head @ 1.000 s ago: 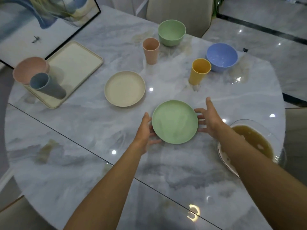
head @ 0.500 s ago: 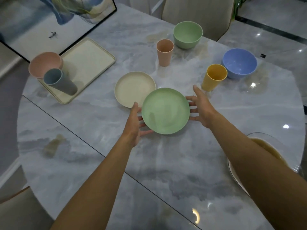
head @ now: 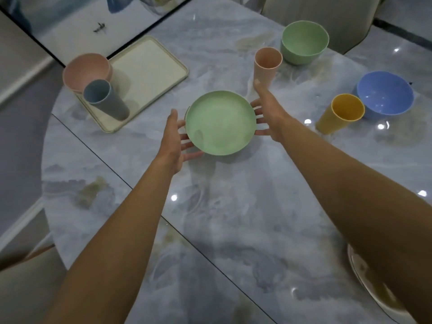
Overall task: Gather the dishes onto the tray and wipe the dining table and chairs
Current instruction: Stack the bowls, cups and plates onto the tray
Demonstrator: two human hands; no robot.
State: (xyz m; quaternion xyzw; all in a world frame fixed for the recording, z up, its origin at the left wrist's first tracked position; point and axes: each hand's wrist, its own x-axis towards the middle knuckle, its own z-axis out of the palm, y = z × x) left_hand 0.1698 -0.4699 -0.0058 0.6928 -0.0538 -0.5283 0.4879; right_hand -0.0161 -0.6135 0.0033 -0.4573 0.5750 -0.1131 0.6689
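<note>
**Keep the green plate level on its way to the tray.**
The green plate point(head: 219, 122) sits between your hands over the middle of the counter point(head: 233, 206). A pale rim point(head: 186, 112) peeks out at its left edge; whether the plate rests on it or hangs clear cannot be told. Your left hand point(head: 173, 136) and right hand point(head: 268, 113) cradle opposite edges with straight, spread fingers. Keep both sides even and aim for the bare part of the tray point(head: 149, 66), since the pink bowl point(head: 86, 71) and blue-grey cup point(head: 105, 99) crowd its left end.

The left hand point(head: 174, 139) and right hand point(head: 268, 113) carry the green plate point(head: 221, 122) on straight fingers point(head: 192, 156).
</note>
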